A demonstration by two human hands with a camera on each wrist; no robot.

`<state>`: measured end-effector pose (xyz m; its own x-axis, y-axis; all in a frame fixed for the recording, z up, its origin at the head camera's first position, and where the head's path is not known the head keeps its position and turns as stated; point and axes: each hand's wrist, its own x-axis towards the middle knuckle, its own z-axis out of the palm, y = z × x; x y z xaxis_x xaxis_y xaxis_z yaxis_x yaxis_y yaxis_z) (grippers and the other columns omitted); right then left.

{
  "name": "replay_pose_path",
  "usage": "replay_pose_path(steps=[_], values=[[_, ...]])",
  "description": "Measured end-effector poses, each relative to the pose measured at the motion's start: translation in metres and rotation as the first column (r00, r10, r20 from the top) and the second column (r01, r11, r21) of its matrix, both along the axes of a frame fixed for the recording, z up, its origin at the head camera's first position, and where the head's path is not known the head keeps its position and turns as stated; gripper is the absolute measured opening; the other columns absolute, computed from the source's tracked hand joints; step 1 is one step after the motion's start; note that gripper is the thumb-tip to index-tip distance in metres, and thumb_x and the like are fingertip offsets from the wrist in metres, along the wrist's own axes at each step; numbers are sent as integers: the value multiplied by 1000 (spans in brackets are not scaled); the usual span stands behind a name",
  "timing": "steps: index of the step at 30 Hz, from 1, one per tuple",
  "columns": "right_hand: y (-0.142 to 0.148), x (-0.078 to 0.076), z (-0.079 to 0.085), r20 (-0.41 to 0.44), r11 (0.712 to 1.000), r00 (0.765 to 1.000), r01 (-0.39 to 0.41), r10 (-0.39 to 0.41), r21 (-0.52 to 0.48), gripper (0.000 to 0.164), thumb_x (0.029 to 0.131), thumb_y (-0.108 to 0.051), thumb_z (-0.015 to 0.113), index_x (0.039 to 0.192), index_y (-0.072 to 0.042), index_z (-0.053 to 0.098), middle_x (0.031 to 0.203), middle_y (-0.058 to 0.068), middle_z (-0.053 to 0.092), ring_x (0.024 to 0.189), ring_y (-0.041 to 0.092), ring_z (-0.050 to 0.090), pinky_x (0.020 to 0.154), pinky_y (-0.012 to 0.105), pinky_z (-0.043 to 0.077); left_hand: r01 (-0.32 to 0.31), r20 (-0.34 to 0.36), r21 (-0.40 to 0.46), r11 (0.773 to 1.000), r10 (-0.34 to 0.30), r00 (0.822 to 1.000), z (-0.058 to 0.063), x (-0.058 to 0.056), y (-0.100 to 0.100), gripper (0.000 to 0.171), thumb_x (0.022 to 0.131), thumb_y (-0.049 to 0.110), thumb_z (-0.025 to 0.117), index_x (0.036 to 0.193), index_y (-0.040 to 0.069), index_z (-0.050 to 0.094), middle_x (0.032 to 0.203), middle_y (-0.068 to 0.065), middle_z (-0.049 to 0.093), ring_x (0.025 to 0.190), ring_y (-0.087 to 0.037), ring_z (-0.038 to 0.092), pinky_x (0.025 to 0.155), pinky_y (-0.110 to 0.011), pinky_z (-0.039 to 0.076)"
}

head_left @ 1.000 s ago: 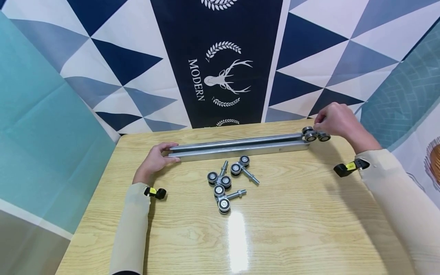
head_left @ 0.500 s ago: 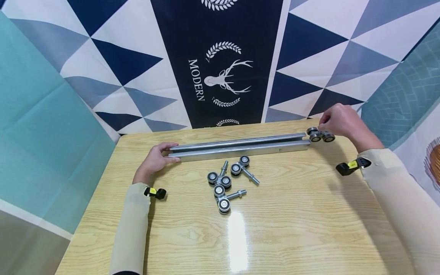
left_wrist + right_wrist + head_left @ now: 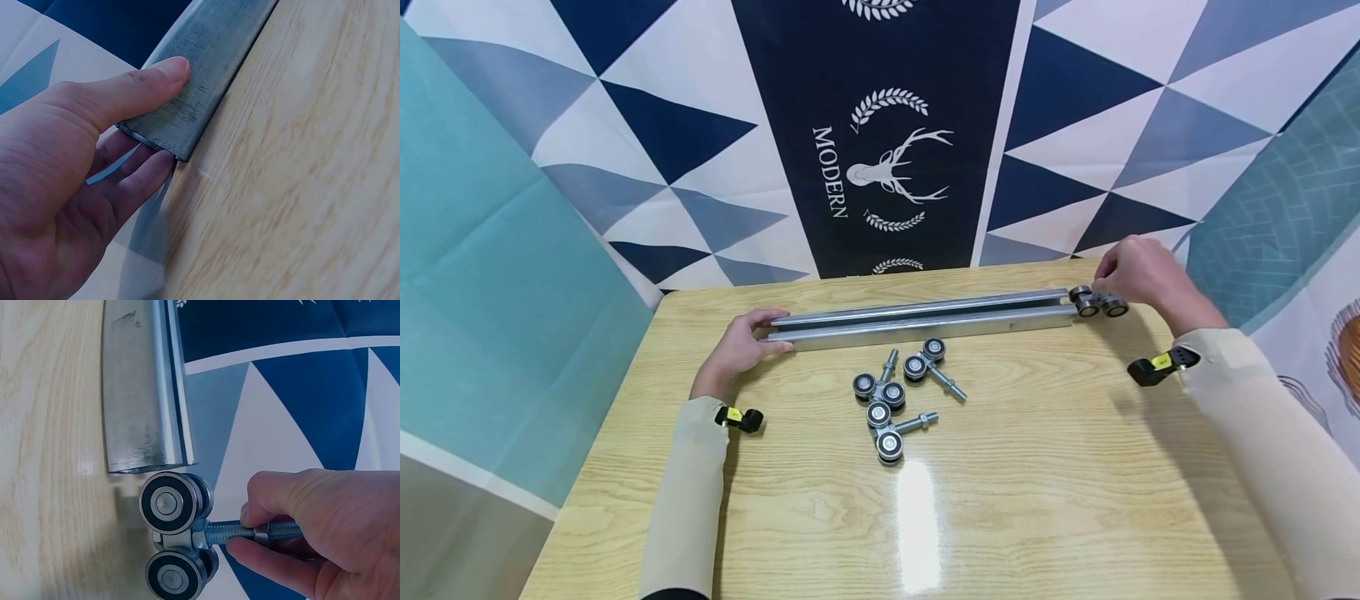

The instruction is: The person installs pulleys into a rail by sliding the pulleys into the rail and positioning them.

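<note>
A long silver metal channel rail (image 3: 925,327) lies across the table with its slot facing up. My left hand (image 3: 739,346) grips its left end, thumb on the near side wall and fingers around the far side, as the left wrist view of the rail (image 3: 197,81) shows. At the opposite end my right hand (image 3: 1142,271) pinches the threaded bolt (image 3: 228,533) of a roller trolley (image 3: 1097,302), bolt upward. Its wheels (image 3: 167,503) sit just outside the rail's right end; whether they touch it, I cannot tell.
Three more roller trolleys lie on the wooden table (image 3: 1037,467) in front of the rail: one trolley (image 3: 925,362) closest to it, a second trolley (image 3: 878,390) and a third trolley (image 3: 886,433) side by side. A patterned cloth (image 3: 887,167) hangs behind the table's far edge.
My right hand drew the trolley rightward off the rail's end, then lowered it slightly and shifted it back a little left. The left hand and rail have stayed in place.
</note>
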<state>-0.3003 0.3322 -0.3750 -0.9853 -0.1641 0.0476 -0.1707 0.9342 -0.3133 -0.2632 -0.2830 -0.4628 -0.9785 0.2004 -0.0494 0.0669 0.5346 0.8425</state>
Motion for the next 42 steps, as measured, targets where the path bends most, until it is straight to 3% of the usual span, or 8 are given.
replay_pose_path(steps=[13,20,42], values=[[-5,-4,-14,-20,999,999,-35,35,15,10,77,-9,77,69,-5,75,63,5,71,60,24,59,61,45,47,-1,-2,11,1000,1,1000,-1,-1,-1,62,81,22,84,138,12,59,138,-16,58,122,-35,57,105,-52,45],[-7,-4,-14,-17,999,999,-31,31,19,10,77,-9,76,68,-5,74,64,6,71,62,25,59,64,49,49,4,4,16,1000,-4,1000,0,-1,-1,63,82,22,83,139,12,58,138,-16,58,121,-34,58,104,-51,46],[-21,-1,-11,2,999,999,-43,43,22,10,78,-10,75,70,-6,73,65,5,69,64,25,57,61,41,44,3,18,25,1000,-4,1000,-2,-2,-2,63,83,20,83,140,13,57,140,-16,57,124,-35,56,106,-53,43]])
